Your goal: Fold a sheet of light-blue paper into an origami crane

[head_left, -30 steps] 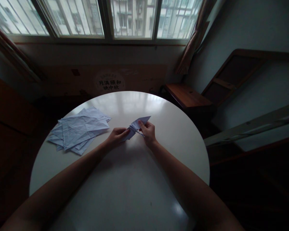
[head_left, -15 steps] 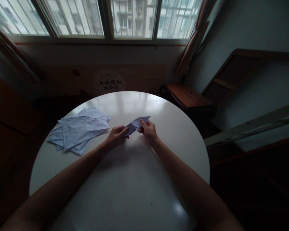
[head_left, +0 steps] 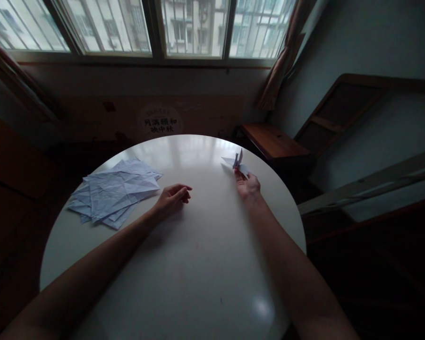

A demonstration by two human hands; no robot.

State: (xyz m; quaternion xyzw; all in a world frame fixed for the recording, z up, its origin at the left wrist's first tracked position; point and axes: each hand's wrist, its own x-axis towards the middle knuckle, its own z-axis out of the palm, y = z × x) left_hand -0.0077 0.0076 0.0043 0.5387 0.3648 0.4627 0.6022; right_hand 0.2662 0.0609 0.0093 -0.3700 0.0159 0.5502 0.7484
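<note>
My right hand [head_left: 247, 183] reaches toward the far right of the round white table [head_left: 184, 264] and pinches a small folded paper crane [head_left: 237, 162], which stands at or just above the tabletop. My left hand [head_left: 173, 196] rests on the table near the middle, fingers loosely curled, holding nothing. A loose stack of creased white paper sheets [head_left: 114, 191] lies to the left of it.
A window with bars runs along the back wall, with a curtain [head_left: 281, 61] at its right end. A wooden bench or stool [head_left: 274, 140] stands just beyond the table's right edge. Dark wooden furniture flanks both sides.
My left hand has let go of the folded paper. My right hand has carried it away to the far right of the table, where it now shows as a crane.
</note>
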